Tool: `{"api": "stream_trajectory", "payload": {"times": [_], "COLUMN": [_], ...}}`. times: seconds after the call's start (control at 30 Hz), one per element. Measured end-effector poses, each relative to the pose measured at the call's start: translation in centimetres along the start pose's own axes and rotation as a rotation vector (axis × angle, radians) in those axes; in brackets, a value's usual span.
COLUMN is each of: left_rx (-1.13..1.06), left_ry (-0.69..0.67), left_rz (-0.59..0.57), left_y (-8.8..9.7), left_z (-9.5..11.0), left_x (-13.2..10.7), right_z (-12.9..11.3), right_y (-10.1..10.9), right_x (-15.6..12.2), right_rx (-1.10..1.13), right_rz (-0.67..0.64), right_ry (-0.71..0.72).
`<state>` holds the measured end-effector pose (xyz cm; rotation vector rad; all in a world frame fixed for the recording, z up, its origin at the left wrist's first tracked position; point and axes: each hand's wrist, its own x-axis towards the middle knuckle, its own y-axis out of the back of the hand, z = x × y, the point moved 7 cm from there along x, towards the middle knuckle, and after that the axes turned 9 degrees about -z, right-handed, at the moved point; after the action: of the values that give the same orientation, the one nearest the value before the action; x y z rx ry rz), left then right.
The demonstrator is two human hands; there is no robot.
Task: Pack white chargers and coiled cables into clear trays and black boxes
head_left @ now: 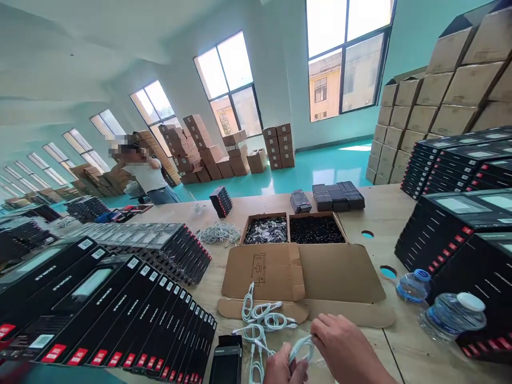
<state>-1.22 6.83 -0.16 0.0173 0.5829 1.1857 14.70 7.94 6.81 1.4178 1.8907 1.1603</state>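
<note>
At the table's front edge, my left hand (285, 367) has its fingers closed on a coiled white cable (301, 349). My right hand (340, 338) grips the other side of the same coil, thumb and fingers pinched together. Several more looped white cables (266, 319) lie just beyond and to the left, partly over the flap of an opened cardboard box. To the left of my left hand, a small black box (227, 360) stands with its top end open.
Rows of black boxes (160, 314) line the left; black box stacks (452, 234) rise on the right beside two water bottles (454, 316). An opened carton (340, 272) holds small black parts and discs. Tangled cables (219, 233) lie behind. A person (150, 176) stands far left.
</note>
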Motion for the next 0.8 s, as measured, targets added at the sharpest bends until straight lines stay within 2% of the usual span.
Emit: {"api": "stream_trajectory", "payload": {"times": [0.13, 0.23, 0.33, 0.43, 0.5, 0.57, 0.63, 0.7, 0.73, 0.8], "left_rx": [-0.039, -0.067, -0.089, -0.112, -0.165, -0.241, -0.326, -0.453, -0.532, -0.668], "left_ry": [-0.025, -0.091, -0.127, -0.139, -0.136, -0.116, -0.081, -0.037, -0.012, 0.035], "left_rz": [-0.014, -0.013, -0.039, -0.073, -0.086, -0.099, -0.104, -0.082, -0.066, -0.068], "left_y": [-1.0, -1.0, -1.0, -1.4, -1.6, -1.7, -1.4, -0.9, -0.7, -0.9], "left_z": [0.1, 0.9, 1.7, 2.0, 1.9, 1.7, 1.5, 1.3, 1.2, 1.0], "left_x": [-0.4, -0.4, -0.4, -0.5, -0.4, -0.3, -0.2, 0.0, 0.0, 0.0], "right_z": [-0.6, 0.4, 1.6, 1.8, 1.5, 1.3, 1.4, 1.4, 1.6, 2.2], "right_y": [-0.1, -2.3, -4.7, -6.2, -6.6, -6.3, -4.9, -3.2, -2.7, -2.8], "right_x": [0.6, 1.2, 1.1, 0.8, 0.6, 0.4, 0.3, -0.1, -0.5, -1.2], "right_rx": [0.555, 0.972, 1.194, 1.344, 1.397, 1.303, 1.065, 0.861, 0.840, 0.999], "right_rz": [-0.100, -0.092, -0.092, -0.134, -0.171, -0.163, -0.036, 0.166, 0.263, 0.399], "right_ry": [-0.189, -0.313, -0.409, -0.474, -0.508, -0.517, -0.467, -0.400, -0.387, -0.424]}}
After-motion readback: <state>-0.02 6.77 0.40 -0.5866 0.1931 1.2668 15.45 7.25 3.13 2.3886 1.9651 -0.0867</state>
